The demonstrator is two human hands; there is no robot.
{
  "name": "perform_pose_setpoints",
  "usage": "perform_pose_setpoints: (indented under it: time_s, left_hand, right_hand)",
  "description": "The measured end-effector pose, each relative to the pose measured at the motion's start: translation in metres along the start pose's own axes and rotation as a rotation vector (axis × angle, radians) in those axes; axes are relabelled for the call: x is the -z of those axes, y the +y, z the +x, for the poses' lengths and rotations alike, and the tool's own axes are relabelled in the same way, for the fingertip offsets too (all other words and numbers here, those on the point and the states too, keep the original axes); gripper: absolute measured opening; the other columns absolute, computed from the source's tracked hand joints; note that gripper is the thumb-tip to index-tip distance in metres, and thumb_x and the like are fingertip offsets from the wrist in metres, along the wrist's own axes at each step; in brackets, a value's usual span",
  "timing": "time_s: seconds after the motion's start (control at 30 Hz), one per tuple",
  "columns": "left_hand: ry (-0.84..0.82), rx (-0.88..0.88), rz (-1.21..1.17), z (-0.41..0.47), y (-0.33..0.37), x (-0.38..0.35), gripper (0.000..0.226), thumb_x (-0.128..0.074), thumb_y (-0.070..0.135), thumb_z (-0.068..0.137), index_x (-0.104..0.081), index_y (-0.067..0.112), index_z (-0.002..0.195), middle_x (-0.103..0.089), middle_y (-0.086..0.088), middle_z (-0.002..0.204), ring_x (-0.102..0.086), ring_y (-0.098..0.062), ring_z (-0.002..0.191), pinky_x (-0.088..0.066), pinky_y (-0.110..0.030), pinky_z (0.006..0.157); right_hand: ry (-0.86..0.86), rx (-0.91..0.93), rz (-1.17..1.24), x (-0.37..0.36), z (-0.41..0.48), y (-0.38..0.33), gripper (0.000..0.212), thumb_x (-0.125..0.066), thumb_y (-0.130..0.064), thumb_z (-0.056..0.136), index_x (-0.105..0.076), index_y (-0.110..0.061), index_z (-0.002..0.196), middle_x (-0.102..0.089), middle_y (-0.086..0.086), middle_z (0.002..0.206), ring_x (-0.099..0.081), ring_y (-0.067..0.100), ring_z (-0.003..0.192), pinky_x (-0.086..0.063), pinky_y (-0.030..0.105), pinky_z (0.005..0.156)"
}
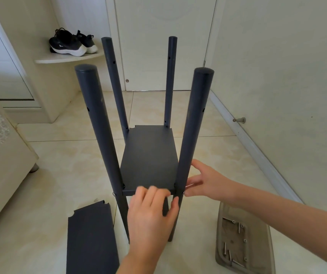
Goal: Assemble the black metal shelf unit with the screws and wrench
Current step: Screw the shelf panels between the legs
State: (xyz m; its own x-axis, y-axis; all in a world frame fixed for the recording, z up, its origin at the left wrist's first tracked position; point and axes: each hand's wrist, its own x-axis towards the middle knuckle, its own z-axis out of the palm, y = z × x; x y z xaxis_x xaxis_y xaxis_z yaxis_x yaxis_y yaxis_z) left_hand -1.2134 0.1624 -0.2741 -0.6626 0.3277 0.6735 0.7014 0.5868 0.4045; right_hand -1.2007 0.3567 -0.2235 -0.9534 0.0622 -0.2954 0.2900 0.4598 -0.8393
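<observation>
- Your shelf unit (148,155) stands mid-floor (59,165), with one panel (148,165) mounted low.
- Your left hand (150,214) grips the panel's front edge. Your right hand (204,180) pinches a silvery piece (190,186) at the front-right post.
- Still to do, I judge: the second panel (91,238), lying near-left, and the screws (239,227) in the tray (219,234).

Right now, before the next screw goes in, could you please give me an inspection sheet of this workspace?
Surface: tiled floor, pale, glossy.
Job's things: shelf unit upright, one shelf panel mounted; spare panel flat at left; screws in tray at right.
Clutter: sneakers on corner ledge.
Hands: left hand grips the shelf panel's front edge; right hand pinches a thin silvery piece at the near-right post.
Cables: nothing seen.
Surroundings: white door, door stopper, wall.
</observation>
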Motion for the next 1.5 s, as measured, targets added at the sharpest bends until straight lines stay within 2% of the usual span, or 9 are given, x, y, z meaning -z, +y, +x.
perform_pose_setpoints:
  time_s: [0.1, 0.2, 0.27, 0.47, 0.63, 0.93, 1.1, 1.3, 1.5]
  left_hand:
    - [-0.240, 0.006, 0.059, 0.019, -0.004, 0.001, 0.051, -0.087, 0.045, 0.069, -0.073, 0.015, 0.108, -0.068, 0.002, 0.104, -0.062, -0.025, 0.108, -0.052, -0.045, 0.097]
    - [-0.474, -0.013, 0.080, 0.031, -0.007, -0.001, 0.063, -0.071, 0.063, 0.079, -0.066, 0.024, 0.128, -0.061, 0.010, 0.134, -0.041, -0.017, 0.143, -0.009, -0.038, 0.124]
    - [-0.501, -0.010, 0.032, 0.035, -0.012, -0.005, 0.057, -0.062, 0.065, 0.084, -0.065, 0.029, 0.128, -0.058, 0.016, 0.137, -0.035, -0.009, 0.146, 0.002, -0.028, 0.123]
    - [-0.451, 0.006, -0.056, 0.041, -0.015, -0.009, 0.041, -0.071, 0.057, 0.083, -0.068, 0.034, 0.116, -0.066, 0.020, 0.114, -0.057, -0.009, 0.124, -0.025, -0.029, 0.119]
    - [-0.441, 0.006, -0.063, 0.038, -0.014, -0.009, 0.039, -0.071, 0.053, 0.085, -0.067, 0.035, 0.120, -0.067, 0.021, 0.120, -0.052, -0.007, 0.132, -0.018, -0.026, 0.119]
    - [-0.452, -0.027, 0.033, 0.041, -0.012, -0.006, 0.045, -0.068, 0.054, 0.088, -0.069, 0.033, 0.128, -0.061, 0.015, 0.138, -0.042, -0.012, 0.143, -0.009, -0.037, 0.124]
    - [-0.485, -0.020, 0.165, 0.037, -0.015, -0.009, 0.071, -0.042, 0.069, 0.093, -0.042, 0.031, 0.152, -0.038, 0.012, 0.157, -0.023, -0.011, 0.151, -0.002, -0.039, 0.124]
    - [-0.488, -0.059, 0.278, 0.030, -0.011, -0.012, 0.065, -0.043, 0.062, 0.097, -0.053, 0.020, 0.146, -0.049, 0.002, 0.151, -0.037, -0.021, 0.146, -0.020, -0.043, 0.120]
    - [-0.454, -0.057, 0.350, 0.023, -0.008, -0.017, 0.070, -0.028, 0.059, 0.097, -0.054, 0.015, 0.144, -0.051, -0.001, 0.150, -0.039, -0.024, 0.145, -0.026, -0.047, 0.119]
  right_hand:
    - [-0.012, -0.018, 0.062, 0.002, 0.001, 0.002, 0.081, -0.079, -0.011, 0.081, -0.029, -0.044, 0.135, -0.076, -0.002, 0.102, -0.072, 0.012, 0.093, -0.055, 0.028, 0.088]
    - [-0.018, -0.037, 0.128, 0.001, 0.004, 0.004, 0.077, -0.081, -0.009, 0.078, -0.035, -0.039, 0.131, -0.077, -0.003, 0.096, -0.073, 0.011, 0.089, -0.056, 0.018, 0.069]
    - [-0.030, -0.037, 0.139, 0.001, 0.006, 0.005, 0.073, -0.082, -0.010, 0.077, -0.040, -0.035, 0.131, -0.077, -0.003, 0.095, -0.073, 0.011, 0.089, -0.055, 0.016, 0.067]
    - [-0.089, -0.075, 0.223, 0.007, 0.011, 0.012, 0.052, -0.078, -0.016, 0.081, -0.052, -0.029, 0.124, -0.076, 0.000, 0.099, -0.073, 0.017, 0.094, -0.058, 0.023, 0.075]
    - [-0.015, -0.185, 0.261, 0.001, 0.026, 0.011, 0.018, -0.054, -0.018, 0.098, -0.062, -0.016, 0.114, -0.077, 0.005, 0.093, -0.074, 0.020, 0.089, -0.059, 0.036, 0.087]
    - [-0.033, -0.231, 0.423, -0.019, 0.040, 0.002, 0.018, -0.045, -0.027, 0.103, -0.061, -0.021, 0.110, -0.076, -0.001, 0.089, -0.074, 0.021, 0.086, -0.061, 0.037, 0.073]
    - [-0.012, -0.231, 0.426, -0.018, 0.037, -0.003, 0.010, -0.048, -0.028, 0.102, -0.056, -0.032, 0.101, -0.075, -0.006, 0.085, -0.075, 0.017, 0.077, -0.060, 0.034, 0.063]
    - [-0.062, -0.227, 0.410, -0.017, 0.027, -0.008, 0.023, -0.049, -0.030, 0.102, -0.054, -0.022, 0.124, -0.069, 0.008, 0.114, -0.069, 0.027, 0.103, -0.054, 0.050, 0.094]
    - [-0.012, -0.229, 0.399, -0.022, 0.024, -0.008, 0.028, -0.047, -0.028, 0.104, -0.052, -0.020, 0.129, -0.068, 0.009, 0.116, -0.067, 0.027, 0.106, -0.053, 0.050, 0.095]
